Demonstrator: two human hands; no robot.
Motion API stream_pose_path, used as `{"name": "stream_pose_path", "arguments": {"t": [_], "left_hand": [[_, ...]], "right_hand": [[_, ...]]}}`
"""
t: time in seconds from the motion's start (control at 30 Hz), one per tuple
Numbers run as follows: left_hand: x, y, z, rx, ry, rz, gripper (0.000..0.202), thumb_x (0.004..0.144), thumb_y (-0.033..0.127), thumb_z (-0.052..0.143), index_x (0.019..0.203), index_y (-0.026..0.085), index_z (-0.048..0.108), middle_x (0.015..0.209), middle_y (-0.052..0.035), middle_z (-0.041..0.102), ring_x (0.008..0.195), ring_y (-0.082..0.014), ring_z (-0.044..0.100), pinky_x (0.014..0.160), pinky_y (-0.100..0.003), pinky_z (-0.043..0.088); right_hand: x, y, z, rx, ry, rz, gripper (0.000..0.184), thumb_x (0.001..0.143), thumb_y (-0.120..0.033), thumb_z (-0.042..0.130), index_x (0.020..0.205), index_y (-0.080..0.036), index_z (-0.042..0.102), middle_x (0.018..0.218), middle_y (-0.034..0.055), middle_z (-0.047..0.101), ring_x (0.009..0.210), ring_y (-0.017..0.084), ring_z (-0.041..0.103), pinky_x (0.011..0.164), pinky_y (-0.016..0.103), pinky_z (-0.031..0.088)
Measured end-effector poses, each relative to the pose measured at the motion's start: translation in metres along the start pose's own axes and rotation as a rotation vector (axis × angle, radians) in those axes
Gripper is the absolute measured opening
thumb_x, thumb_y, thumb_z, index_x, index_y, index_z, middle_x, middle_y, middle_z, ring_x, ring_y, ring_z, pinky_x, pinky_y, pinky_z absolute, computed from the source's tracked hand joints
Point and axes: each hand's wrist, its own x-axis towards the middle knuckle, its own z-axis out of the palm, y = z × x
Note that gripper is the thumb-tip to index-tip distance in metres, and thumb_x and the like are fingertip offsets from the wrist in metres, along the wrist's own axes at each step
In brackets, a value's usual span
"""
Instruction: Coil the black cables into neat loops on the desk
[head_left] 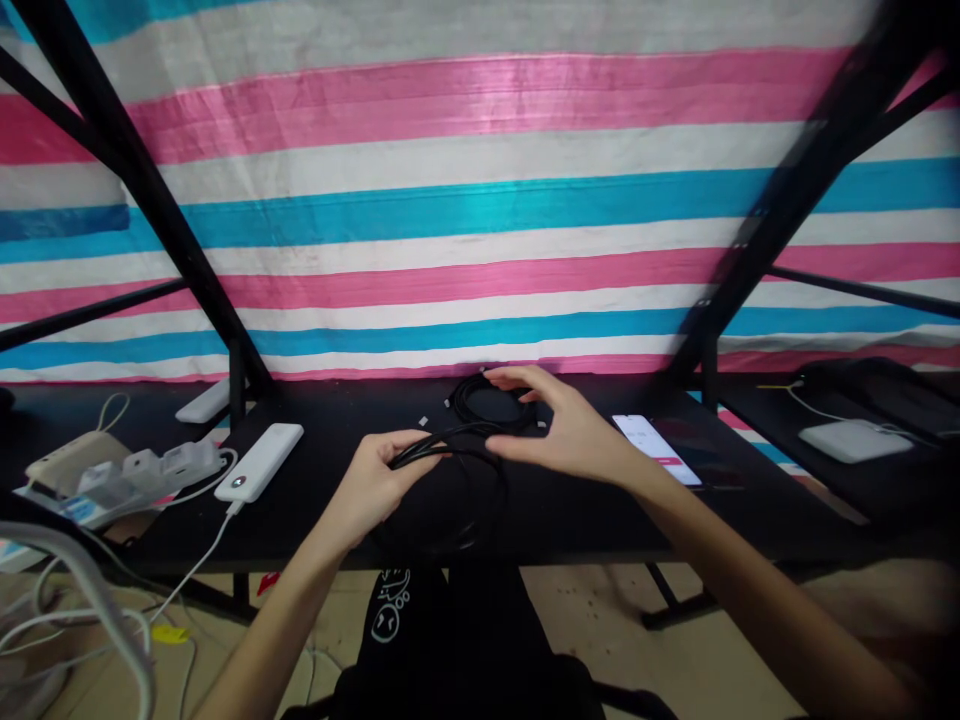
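Observation:
My left hand [379, 478] is closed around a bundle of black cable [427, 450], pinched between thumb and fingers above the black desk [322, 520]. Loops of this cable hang below the hand, hard to make out against the dark surface. To its right, my right hand [559, 425] is open, thumb and fingers spread apart beside the cable loops. Whether its thumb touches the cable, I cannot tell. Just behind the hands lies a coiled part of black cable [480, 398] on the desk, with small light connector ends.
A white power bank [262, 462] with a plugged-in cable lies left. Beyond it is a power strip [142, 475] with adapters. A lit phone [652, 450] rests to the right, a white box-shaped device [855, 440] farther right. Black metal frame bars [150, 190] slant on both sides.

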Motion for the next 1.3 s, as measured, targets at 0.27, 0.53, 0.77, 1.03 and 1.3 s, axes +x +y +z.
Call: {"name": "stream_pose_path", "arguments": {"t": [0.27, 0.53, 0.77, 1.03, 1.3], "left_hand": [[0.007, 0.027, 0.009, 0.053, -0.096, 0.191, 0.015, 0.072, 0.029, 0.07, 0.078, 0.016, 0.075, 0.077, -0.0051, 0.072, 0.072, -0.0169, 0.064, 0.067, -0.025, 0.048], [0.029, -0.009, 0.014, 0.077, 0.305, 0.283, 0.061, 0.066, 0.037, 0.075, 0.12, 0.018, 0.052, 0.091, -0.005, 0.064, 0.09, -0.0186, 0.06, 0.086, -0.033, 0.044], [0.018, -0.068, 0.043, -0.248, 0.118, -0.001, 0.079, 0.063, 0.045, 0.077, 0.13, 0.021, 0.043, 0.123, -0.0144, 0.058, 0.121, -0.0279, 0.05, 0.101, -0.04, 0.036], [0.013, -0.054, 0.058, -0.722, -0.169, -0.114, 0.06, 0.084, 0.052, 0.054, 0.133, 0.018, 0.044, 0.109, -0.0146, 0.067, 0.102, -0.028, 0.064, 0.1, -0.047, 0.038], [0.006, -0.037, 0.038, -0.78, -0.27, 0.164, 0.078, 0.065, 0.016, 0.077, 0.133, 0.026, 0.041, 0.124, -0.0104, 0.061, 0.119, -0.0283, 0.054, 0.106, -0.043, 0.032]], "right_hand": [[-0.003, -0.01, 0.026, 0.208, -0.248, 0.043, 0.018, 0.086, -0.024, 0.051, 0.087, -0.016, 0.067, 0.06, -0.0012, 0.06, 0.057, 0.01, 0.056, 0.06, 0.024, 0.044], [0.016, -0.001, -0.002, 0.915, 0.131, 0.282, 0.042, 0.073, -0.056, 0.065, 0.072, -0.015, 0.061, 0.046, -0.0122, 0.012, 0.038, 0.002, 0.006, 0.036, 0.019, 0.003], [0.02, -0.014, -0.005, 1.162, 0.316, 0.378, 0.042, 0.071, -0.057, 0.068, 0.071, -0.017, 0.055, 0.044, -0.0134, 0.011, 0.037, 0.002, 0.004, 0.033, 0.017, 0.004], [0.028, -0.01, 0.023, 1.318, 0.391, 0.471, 0.044, 0.068, -0.057, 0.07, 0.075, -0.019, 0.049, 0.043, -0.0144, 0.013, 0.037, 0.002, 0.005, 0.032, 0.015, 0.005], [0.011, 0.021, 0.047, 1.213, 0.438, 0.481, 0.047, 0.062, -0.049, 0.077, 0.085, -0.016, 0.052, 0.052, -0.0128, 0.021, 0.04, 0.001, 0.013, 0.035, 0.015, 0.012]]}}
